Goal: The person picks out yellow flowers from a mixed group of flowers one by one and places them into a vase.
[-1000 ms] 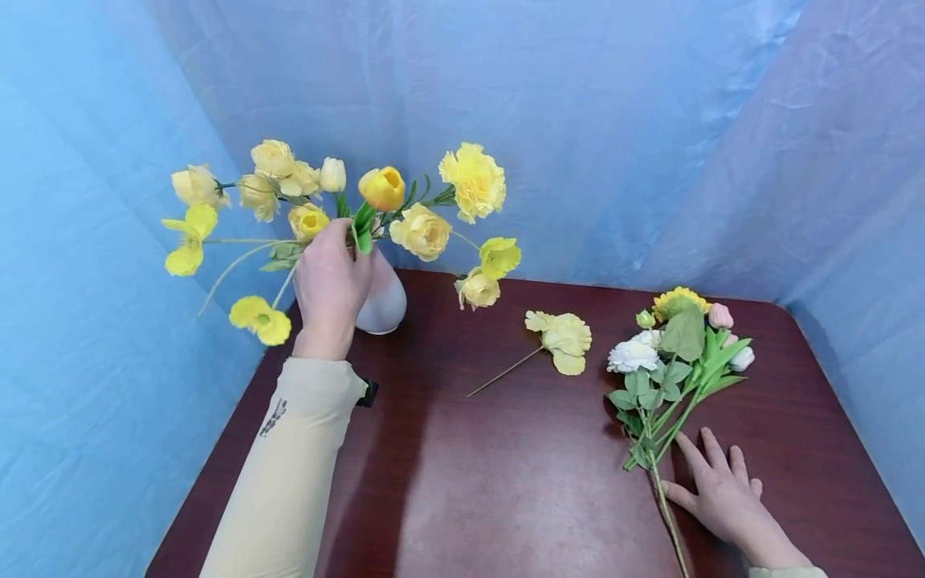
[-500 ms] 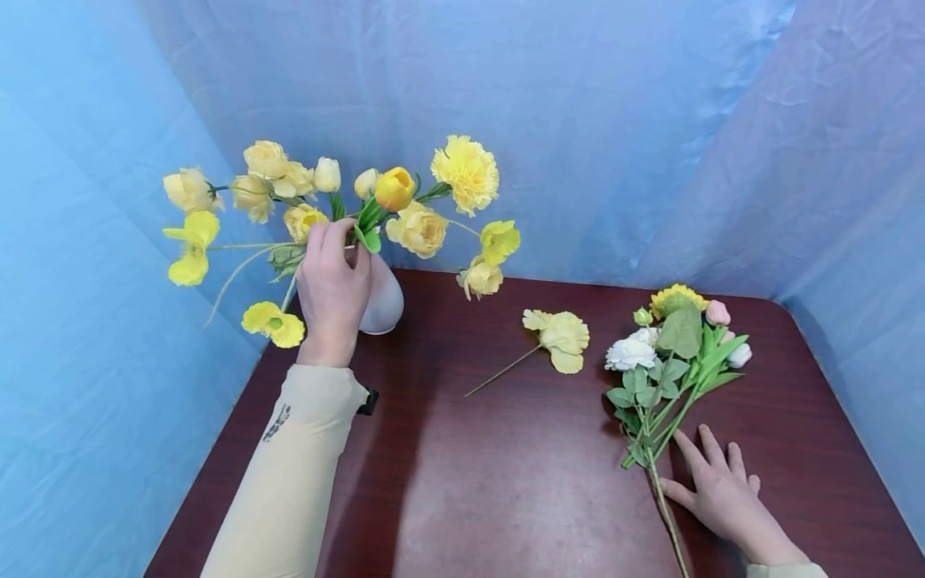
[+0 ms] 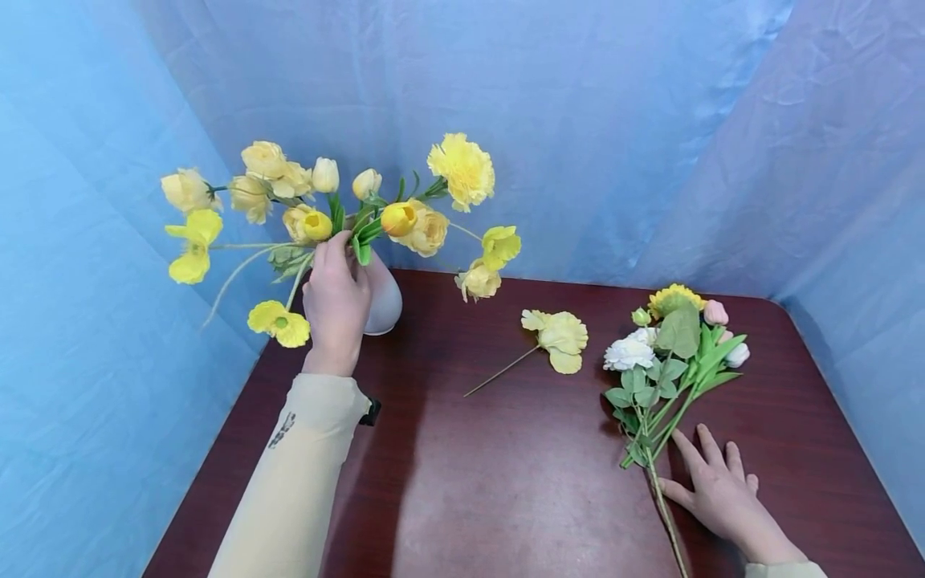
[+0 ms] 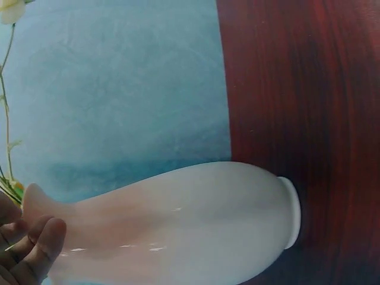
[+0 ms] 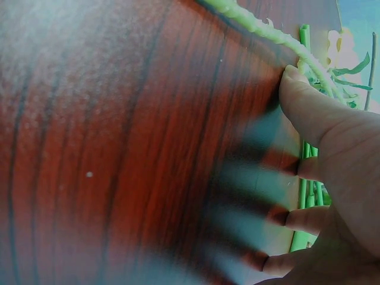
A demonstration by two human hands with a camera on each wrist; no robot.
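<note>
A white vase stands at the back left, holding a wide spread of yellow and cream flowers. My left hand is at its mouth, fingers curled, pinching the stem of a yellow-orange tulip among green leaves; the grip itself is partly hidden. In the left wrist view, the fingertips sit right at the flared rim of the vase. My right hand rests on the table with fingers spread, its thumb beside a long green stem.
A single pale yellow flower lies mid-table, stem toward me. On the right lies a bunch with a white flower, a sunflower, pink tulips and leaves. Blue curtains hang behind and beside the dark red table.
The yellow-orange tulip has tipped and sunk lower over the vase as my left hand shifted slightly down. Another yellow tulip head beside it has turned. My right hand has stayed put.
</note>
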